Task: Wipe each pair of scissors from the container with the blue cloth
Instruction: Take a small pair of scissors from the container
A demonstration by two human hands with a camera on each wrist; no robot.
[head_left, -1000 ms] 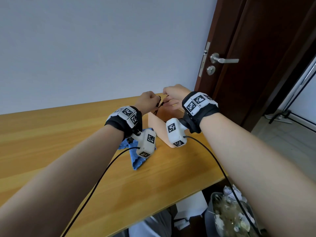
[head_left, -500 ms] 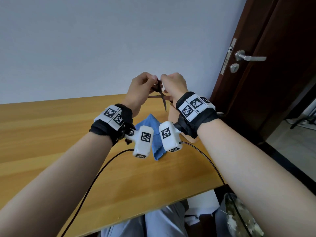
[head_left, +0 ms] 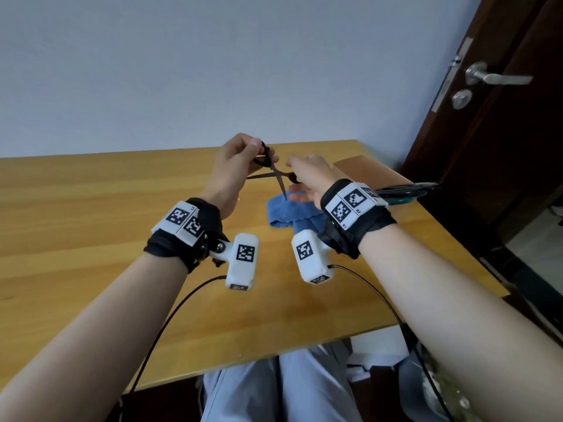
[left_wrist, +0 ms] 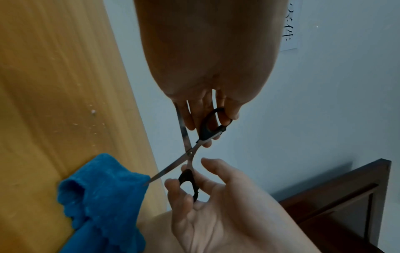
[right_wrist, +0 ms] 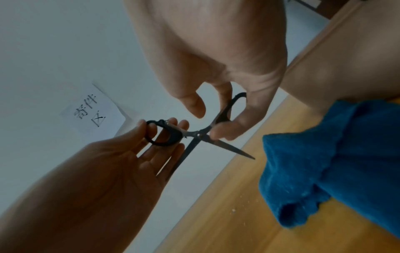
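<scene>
Holding a pair of black-handled steel scissors [head_left: 272, 173] spread open above the wooden table [head_left: 91, 214], centre of the frame, the left hand [head_left: 234, 166] curls its fingers round one handle loop while the right hand [head_left: 310, 178] pinches the other. The crumpled blue cloth [head_left: 289, 211] lies on the table just below the lower blade tip. To wipe well, I'd keep one loop gripped firmly, fetch the cloth, and stroke from pivot toward tip, fingers clear of the edges.
</scene>
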